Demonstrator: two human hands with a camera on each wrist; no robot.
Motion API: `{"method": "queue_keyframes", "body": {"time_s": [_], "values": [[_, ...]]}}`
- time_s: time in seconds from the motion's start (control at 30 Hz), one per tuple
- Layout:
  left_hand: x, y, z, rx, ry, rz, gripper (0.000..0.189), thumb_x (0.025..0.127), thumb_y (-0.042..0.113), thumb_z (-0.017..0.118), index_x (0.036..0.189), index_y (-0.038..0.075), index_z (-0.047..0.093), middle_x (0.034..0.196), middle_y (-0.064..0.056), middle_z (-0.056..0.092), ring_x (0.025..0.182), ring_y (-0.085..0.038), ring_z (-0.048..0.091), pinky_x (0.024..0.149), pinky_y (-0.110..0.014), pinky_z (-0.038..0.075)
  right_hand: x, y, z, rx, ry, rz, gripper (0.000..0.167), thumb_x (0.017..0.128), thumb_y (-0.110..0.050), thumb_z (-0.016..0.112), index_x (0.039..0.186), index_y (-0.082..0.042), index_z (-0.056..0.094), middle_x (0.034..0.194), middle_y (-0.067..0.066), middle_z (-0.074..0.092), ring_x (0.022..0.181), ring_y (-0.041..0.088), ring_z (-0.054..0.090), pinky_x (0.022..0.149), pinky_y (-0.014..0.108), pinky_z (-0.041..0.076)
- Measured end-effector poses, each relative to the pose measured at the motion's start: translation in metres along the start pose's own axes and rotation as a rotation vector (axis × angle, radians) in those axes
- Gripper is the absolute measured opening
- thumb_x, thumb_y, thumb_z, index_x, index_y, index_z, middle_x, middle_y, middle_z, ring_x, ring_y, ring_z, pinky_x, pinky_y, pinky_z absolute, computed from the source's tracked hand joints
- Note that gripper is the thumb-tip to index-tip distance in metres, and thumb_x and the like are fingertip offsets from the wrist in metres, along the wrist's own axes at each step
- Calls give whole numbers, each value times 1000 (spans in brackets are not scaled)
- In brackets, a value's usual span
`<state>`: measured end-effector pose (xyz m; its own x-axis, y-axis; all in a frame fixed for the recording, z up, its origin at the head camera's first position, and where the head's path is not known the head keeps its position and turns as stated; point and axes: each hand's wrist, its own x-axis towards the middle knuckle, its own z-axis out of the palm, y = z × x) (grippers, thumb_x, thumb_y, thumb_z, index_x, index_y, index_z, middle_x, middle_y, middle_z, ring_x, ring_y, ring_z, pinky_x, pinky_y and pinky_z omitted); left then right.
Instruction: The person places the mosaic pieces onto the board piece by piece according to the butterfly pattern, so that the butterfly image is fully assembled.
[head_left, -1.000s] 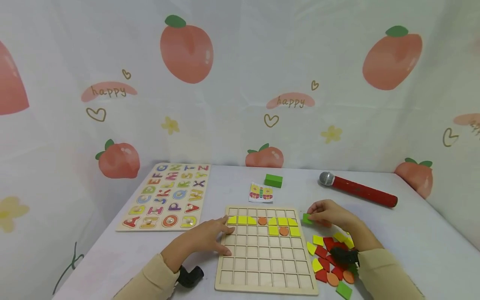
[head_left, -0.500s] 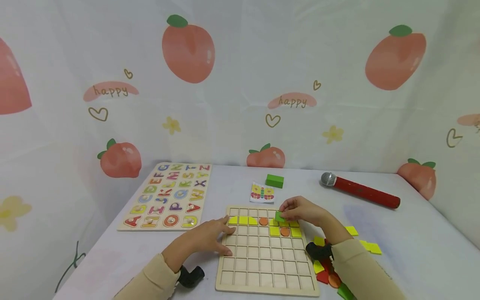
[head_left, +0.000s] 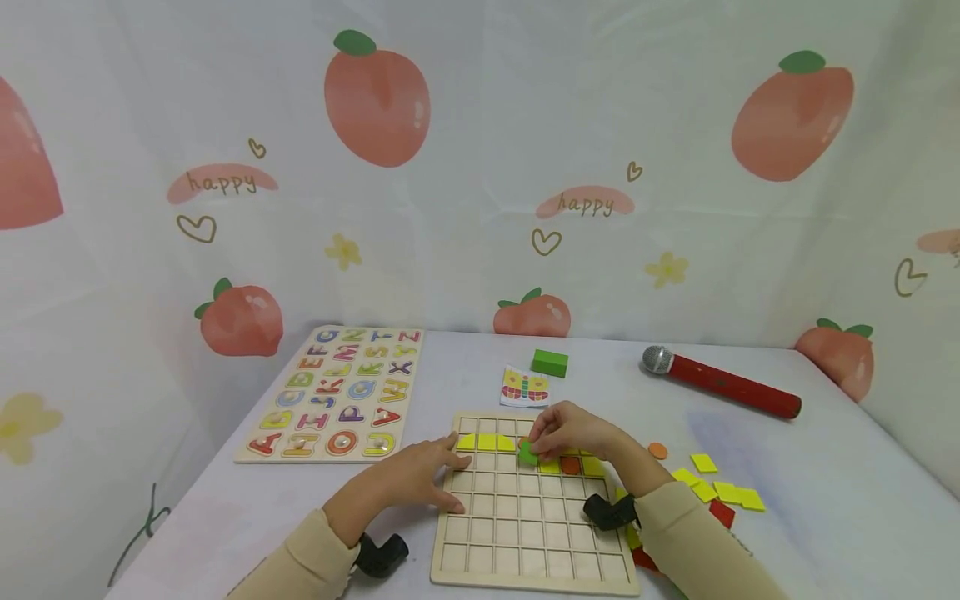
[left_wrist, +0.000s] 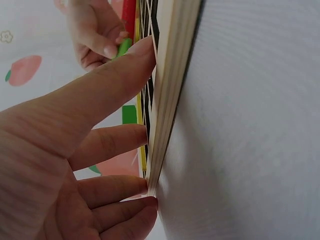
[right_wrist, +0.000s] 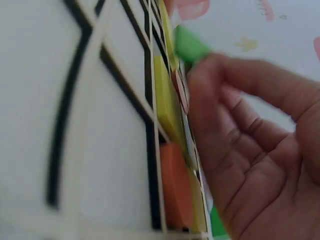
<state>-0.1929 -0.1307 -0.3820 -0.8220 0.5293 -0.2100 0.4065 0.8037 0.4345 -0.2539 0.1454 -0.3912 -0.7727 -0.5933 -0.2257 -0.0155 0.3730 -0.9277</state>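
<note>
Between the thumb and fingers of my right hand (head_left: 576,432) is a small green square tile (head_left: 527,455), pinched close over the second row of the wooden grid board (head_left: 495,530). The same green tile (right_wrist: 191,46) is blurred in the right wrist view. My left hand (head_left: 415,475) touches the board's left edge, its fingers spread and fairly straight; the left wrist view shows the fingertips (left_wrist: 135,134) along that edge. Yellow tiles (head_left: 486,442) and orange discs (head_left: 571,466) sit in the board's upper rows, some partly hidden by my right hand.
Beyond the board lie a butterfly picture card (head_left: 513,398) and a green block (head_left: 550,363). A red microphone (head_left: 731,390) lies at back right, a letter puzzle (head_left: 315,408) at left. Loose tiles (head_left: 703,463) are scattered right of the board, partly behind my right sleeve (head_left: 693,529).
My right hand has carried the green tile from beside the board leftward over it, then slightly nearer, to the second row. My left hand has stayed at the board's edge.
</note>
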Motion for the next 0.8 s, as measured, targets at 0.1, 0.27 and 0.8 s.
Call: {"method": "queue_keyframes", "body": {"time_s": [0.1, 0.27, 0.8], "values": [[0, 0, 0, 1, -3, -3, 67, 72, 45, 75, 130, 18, 57, 152, -16, 28, 137, -37, 31, 111, -52, 30, 0, 2, 4, -57, 23, -12, 17, 83, -10, 69, 89, 6, 64, 74, 0, 64, 61, 9, 58, 61, 20, 53], [-1, 1, 0, 0, -1, 2, 66, 72, 45, 75, 130, 18, 57, 151, -17, 28, 137, -38, 32, 110, -52, 30, 0, 3, 7, -164, 45, -61, 17, 82, -12, 70, 86, 4, 65, 73, -3, 61, 62, 8, 50, 58, 19, 46], [0, 0, 0, -2, 3, 2, 67, 71, 44, 76, 129, 17, 57, 151, -17, 29, 137, -38, 32, 110, -53, 30, -5, -6, 4, -290, 58, -17, 14, 79, -17, 73, 83, -4, 70, 78, -2, 66, 68, 11, 52, 63, 23, 47]]}}
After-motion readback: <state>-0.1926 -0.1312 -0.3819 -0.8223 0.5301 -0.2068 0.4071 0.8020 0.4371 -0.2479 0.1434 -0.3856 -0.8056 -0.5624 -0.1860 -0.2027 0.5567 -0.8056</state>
